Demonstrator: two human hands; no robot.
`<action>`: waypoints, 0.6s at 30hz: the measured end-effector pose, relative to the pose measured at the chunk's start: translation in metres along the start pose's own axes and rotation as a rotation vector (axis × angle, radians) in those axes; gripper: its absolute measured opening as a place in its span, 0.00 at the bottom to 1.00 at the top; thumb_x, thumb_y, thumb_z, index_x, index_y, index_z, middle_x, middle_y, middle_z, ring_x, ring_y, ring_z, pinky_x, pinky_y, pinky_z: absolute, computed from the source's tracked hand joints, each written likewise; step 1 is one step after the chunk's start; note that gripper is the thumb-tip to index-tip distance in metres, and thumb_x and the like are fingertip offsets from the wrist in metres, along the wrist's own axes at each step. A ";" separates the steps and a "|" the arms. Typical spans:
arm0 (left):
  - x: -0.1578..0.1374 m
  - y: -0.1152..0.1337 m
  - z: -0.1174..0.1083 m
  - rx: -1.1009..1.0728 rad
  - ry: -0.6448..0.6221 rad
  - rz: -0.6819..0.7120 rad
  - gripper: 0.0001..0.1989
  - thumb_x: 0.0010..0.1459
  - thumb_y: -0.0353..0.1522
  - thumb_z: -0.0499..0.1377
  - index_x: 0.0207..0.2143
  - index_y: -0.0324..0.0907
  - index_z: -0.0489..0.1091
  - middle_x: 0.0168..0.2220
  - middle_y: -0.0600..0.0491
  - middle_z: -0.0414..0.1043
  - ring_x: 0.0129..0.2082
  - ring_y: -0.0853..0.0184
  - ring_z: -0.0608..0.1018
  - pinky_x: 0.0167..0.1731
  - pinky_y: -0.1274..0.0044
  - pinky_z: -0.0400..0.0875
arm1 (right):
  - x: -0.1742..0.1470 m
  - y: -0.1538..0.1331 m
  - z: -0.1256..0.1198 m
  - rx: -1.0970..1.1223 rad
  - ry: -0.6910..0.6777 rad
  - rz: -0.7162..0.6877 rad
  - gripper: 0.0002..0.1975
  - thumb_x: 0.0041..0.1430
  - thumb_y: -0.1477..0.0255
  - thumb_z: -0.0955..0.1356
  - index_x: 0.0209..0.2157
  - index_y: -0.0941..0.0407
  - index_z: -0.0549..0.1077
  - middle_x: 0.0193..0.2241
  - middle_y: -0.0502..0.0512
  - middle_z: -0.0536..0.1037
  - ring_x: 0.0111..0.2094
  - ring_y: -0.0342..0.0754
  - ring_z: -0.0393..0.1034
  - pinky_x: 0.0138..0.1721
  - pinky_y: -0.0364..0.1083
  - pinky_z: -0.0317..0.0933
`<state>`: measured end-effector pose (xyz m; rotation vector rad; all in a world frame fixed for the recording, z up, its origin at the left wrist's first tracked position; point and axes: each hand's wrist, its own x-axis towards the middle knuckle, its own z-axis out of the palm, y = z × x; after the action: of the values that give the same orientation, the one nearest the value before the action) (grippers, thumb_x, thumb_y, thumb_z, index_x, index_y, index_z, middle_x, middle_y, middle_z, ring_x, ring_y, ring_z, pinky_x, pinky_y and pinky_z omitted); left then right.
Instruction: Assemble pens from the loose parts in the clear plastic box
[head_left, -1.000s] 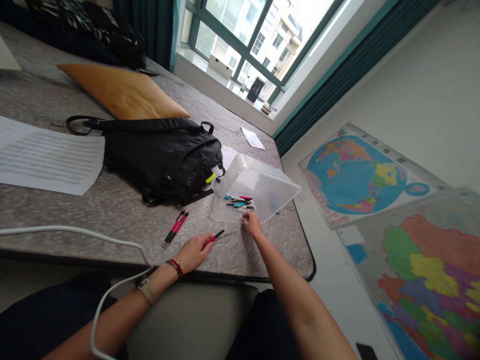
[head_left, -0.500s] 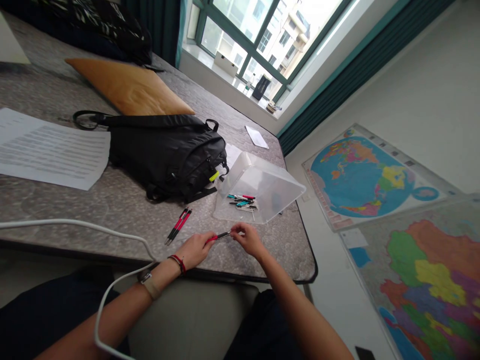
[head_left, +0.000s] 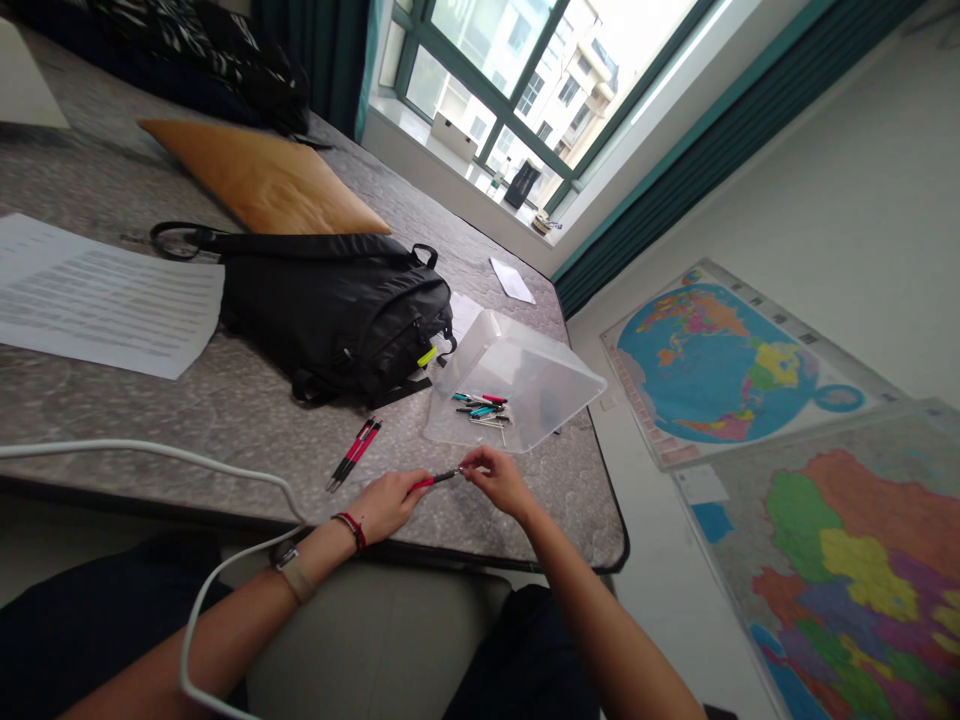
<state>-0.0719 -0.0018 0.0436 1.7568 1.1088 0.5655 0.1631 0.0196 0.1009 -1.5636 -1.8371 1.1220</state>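
Pinching a red-and-black pen from both ends, the two hands meet over the near edge of the grey mattress. Left hand has its fingers closed on the red barrel; right hand has its fingertips closed on the dark tip end, and the pen hangs level just above the surface. A white cable loops across the near edge, passing close to the left wrist, clear of the pen. Just beyond the left hand lie two more red-and-black pens, side by side, touching each other. Past the right hand sits a clear plastic box, tipped on its side with the open mouth toward the hands; inside, a small heap of pens and pen parts, teal, red and black, rests on its lower wall. Left of the box slumps a black backpack, a yellow-green tab at its zip. Printed sheets lie far left, an orange cushion behind the bag, and a small white paper near the far edge.
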 end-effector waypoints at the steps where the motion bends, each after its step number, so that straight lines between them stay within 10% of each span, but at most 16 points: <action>1: 0.000 0.000 0.000 -0.004 0.001 -0.005 0.14 0.64 0.39 0.50 0.44 0.47 0.74 0.38 0.49 0.79 0.43 0.58 0.79 0.43 0.74 0.67 | 0.000 0.000 0.000 -0.005 -0.002 -0.002 0.08 0.54 0.66 0.71 0.35 0.54 0.77 0.33 0.53 0.78 0.36 0.49 0.72 0.35 0.46 0.67; 18: -0.004 0.001 -0.002 0.004 0.011 0.041 0.15 0.64 0.40 0.50 0.41 0.48 0.75 0.37 0.50 0.79 0.41 0.59 0.79 0.41 0.75 0.67 | -0.008 0.003 0.014 0.188 -0.041 0.076 0.11 0.52 0.64 0.73 0.37 0.55 0.77 0.30 0.52 0.79 0.32 0.48 0.75 0.35 0.47 0.67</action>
<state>-0.0754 -0.0043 0.0456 1.7853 1.0839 0.5989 0.1555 0.0079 0.0919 -1.5223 -1.6567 1.3289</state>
